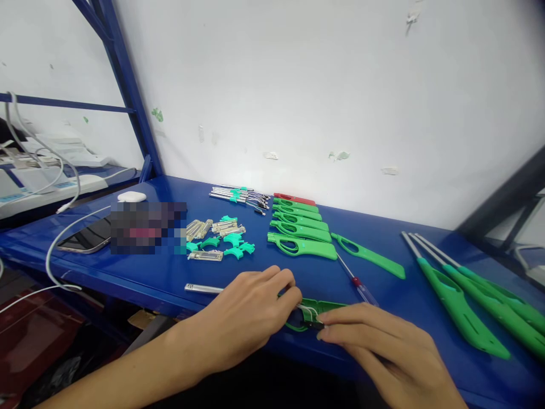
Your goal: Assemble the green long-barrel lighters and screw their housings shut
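Bare fingers of the right hand point(383, 341) are closed on a small black part point(313, 325) at an open green casing point(331, 305), which is set near the front edge of the blue table point(162, 275). The casing's left end is covered by the left hand point(251, 301), whose fingers are curled (what exactly is gripped beneath them cannot be told). White wires point(310, 310) are exposed between the hands, and a metal tube point(204, 289) is seen left of the casing. It is judged only partly assembled, since no cover is fitted.

Just beyond the casing, a screwdriver point(361, 291) is laid, with a lone green shell point(381, 262) behind it. Farther back, green shells point(304, 248) are lined up with a red shell point(298, 199). To the casing's far left, clear parts point(205, 255), teal pieces point(233, 240) and wired tubes point(230, 196) are left loose, seemingly unassembled. To its right, three tube-tipped green handles point(462, 307) are laid together (these look finished, or nearly).
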A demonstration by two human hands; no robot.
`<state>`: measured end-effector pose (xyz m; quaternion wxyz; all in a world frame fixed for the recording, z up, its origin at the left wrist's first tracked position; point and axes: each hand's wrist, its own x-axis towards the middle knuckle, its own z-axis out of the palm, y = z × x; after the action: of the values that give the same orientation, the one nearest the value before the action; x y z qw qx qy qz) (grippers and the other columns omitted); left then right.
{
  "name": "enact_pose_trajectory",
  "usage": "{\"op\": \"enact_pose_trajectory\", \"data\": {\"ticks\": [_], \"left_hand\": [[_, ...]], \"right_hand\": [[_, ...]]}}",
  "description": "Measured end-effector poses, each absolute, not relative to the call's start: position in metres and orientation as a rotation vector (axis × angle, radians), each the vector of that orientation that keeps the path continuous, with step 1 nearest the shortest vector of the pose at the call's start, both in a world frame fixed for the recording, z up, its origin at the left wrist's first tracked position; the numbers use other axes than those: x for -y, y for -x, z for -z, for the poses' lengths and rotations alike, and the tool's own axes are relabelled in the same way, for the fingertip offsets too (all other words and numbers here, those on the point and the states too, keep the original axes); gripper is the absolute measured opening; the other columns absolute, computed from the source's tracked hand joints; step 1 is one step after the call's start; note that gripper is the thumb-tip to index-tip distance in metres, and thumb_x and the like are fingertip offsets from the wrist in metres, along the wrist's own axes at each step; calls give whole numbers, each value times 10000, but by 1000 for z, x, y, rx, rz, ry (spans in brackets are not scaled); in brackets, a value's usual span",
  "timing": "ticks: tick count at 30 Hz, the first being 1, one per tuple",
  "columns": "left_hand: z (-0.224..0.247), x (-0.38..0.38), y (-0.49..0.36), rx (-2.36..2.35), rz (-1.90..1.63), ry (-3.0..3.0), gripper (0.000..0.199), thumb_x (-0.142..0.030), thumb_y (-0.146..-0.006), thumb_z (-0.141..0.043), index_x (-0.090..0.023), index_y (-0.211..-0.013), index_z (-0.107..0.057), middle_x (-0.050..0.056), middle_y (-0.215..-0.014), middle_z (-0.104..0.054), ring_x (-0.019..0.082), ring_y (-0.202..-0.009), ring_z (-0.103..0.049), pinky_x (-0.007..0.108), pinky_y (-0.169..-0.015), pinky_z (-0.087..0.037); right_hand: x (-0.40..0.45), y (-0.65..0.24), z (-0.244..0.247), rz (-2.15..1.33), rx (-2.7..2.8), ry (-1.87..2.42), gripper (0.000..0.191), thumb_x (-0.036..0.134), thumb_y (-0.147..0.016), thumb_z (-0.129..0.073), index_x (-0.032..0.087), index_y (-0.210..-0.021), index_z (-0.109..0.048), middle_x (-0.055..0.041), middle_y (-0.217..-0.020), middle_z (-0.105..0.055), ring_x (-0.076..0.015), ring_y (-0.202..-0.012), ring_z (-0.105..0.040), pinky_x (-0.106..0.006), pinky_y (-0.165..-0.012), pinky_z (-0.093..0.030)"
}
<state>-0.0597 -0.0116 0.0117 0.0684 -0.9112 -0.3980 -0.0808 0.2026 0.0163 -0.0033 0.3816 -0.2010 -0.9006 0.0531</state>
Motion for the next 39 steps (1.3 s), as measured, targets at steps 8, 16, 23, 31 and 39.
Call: {"op": "enact_pose_trajectory", "data": {"ticks": [8, 16, 23, 31, 39], "left_hand": [[-8, 9, 60, 1137, 286, 2697, 268, -3, -968, -636, -186, -1121, -513, 41, -1093, -607, 236, -905, -550, 368, -656, -429], [-11, 8, 57, 1080, 253, 2660, 330, 1, -893, -720, -187, -1036, -489, 36, -1044, -611, 224, -842, -554, 360, -602, -425], [-12, 10, 55, 1174, 195, 2690, 395, -12, -956, -631, -193, -1253, -443, 65, -1149, -644, 257, -952, -630, 354, -693, -536], [-6, 10, 62, 1182, 291, 2727, 463, 31, -956, -550, -201, -1346, -459, 69, -1180, -669, 248, -1033, -653, 370, -900, -579], [-9, 9, 60, 1141, 295, 2705, 248, -7, -1006, -539, -178, -1179, -590, 75, -1139, -669, 255, -939, -611, 362, -734, -533]], "right_hand": [[-15, -202, 2, -137, 2297, 526, 223, 218, -1086, -593, 330, -1060, -784, 78, -1057, -849, -74, -895, -821, -116, -857, -599], [-15, -202, 4, -127, 2297, 527, 224, 233, -1096, -583, 324, -1065, -785, 73, -1066, -849, -69, -912, -820, -110, -875, -594], [-16, -200, 1, -131, 2283, 521, 226, 257, -1104, -579, 312, -1042, -789, 66, -1045, -850, -64, -892, -818, -99, -876, -595], [-16, -202, 3, -142, 2279, 543, 223, 262, -1101, -587, 309, -1042, -797, 59, -1035, -850, -74, -888, -820, -110, -857, -605], [-16, -203, 6, -211, 2236, 606, 190, 233, -1056, -647, 317, -1030, -815, 45, -1030, -853, -115, -900, -830, -153, -848, -636]]}}
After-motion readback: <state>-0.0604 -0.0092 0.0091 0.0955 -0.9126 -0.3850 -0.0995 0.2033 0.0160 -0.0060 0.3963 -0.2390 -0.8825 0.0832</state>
